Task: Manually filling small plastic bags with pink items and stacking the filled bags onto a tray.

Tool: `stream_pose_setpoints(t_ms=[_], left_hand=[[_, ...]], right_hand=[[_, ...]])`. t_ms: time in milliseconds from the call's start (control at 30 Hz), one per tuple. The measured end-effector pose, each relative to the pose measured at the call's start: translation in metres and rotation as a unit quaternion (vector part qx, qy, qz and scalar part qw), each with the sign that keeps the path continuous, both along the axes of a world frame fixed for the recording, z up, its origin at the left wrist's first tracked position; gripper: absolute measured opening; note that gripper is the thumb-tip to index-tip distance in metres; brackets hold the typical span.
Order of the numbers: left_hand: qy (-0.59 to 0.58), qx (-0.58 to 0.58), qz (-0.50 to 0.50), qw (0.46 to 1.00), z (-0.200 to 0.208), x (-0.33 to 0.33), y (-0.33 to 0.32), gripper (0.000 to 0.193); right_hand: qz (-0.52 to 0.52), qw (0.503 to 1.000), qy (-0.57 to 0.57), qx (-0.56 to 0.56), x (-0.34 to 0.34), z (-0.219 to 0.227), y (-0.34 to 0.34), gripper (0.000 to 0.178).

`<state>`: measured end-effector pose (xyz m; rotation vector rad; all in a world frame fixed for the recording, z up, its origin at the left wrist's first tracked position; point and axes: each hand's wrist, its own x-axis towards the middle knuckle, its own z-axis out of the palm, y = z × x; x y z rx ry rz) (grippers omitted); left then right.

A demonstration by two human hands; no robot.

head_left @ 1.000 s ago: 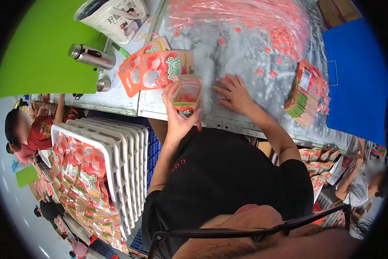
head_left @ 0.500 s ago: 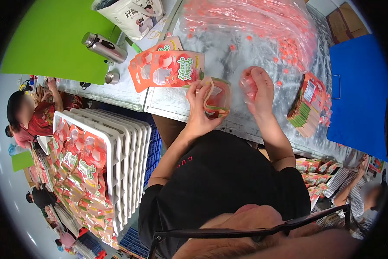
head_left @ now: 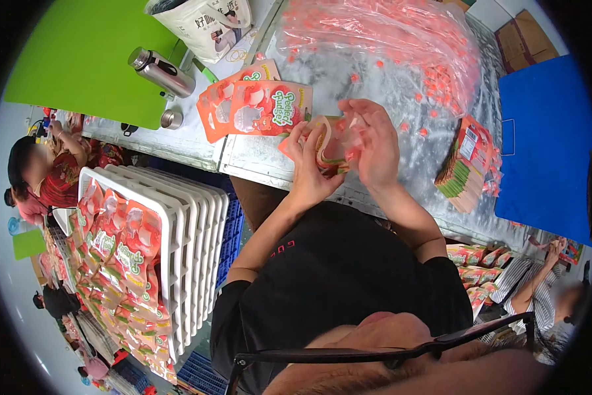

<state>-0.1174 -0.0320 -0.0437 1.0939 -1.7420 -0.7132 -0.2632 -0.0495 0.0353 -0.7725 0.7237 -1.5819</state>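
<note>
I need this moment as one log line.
left hand: holds open pouch; right hand: cupped by red pieces at pouch mouth; plastic bag: beyond hands

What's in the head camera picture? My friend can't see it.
A person's left hand holds an open red pouch while the right hand cups small wrapped red pieces at its opening. Flat red pouches, a steel bottle and a clear plastic bag are on the table.

Pouch [head_left: 323, 147]: red and green, mouth spread open, sides bowed — gripped in the left hand [head_left: 309, 172]
Wrapped pieces [head_left: 353, 139]: pinkish red, clear film — bunched against the right hand [head_left: 379, 150], at the pouch's mouth
</note>
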Motion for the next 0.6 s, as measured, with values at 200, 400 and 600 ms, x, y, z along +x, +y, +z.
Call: stream_pose_setpoints(t_ms=[200,400,600], left_hand=[[0.009,-0.026,0.017,0.999,-0.001,-0.001,-0.001,0.110],[0.115,-0.087,0.060,0.988,-0.012,0.003,0.001,0.121],[0.035,-0.046,0.109,0.992,-0.031,0.014,0.012,0.141]], right_hand=[[0.024,0.997,-0.033,-0.065,0.001,0.014,-0.007,0.042],[0.007,0.968,0.174,-0.180,-0.017,0.018,0.009,0.034],[0.059,0.754,0.602,-0.256,-0.018,-0.018,0.021,0.044]])
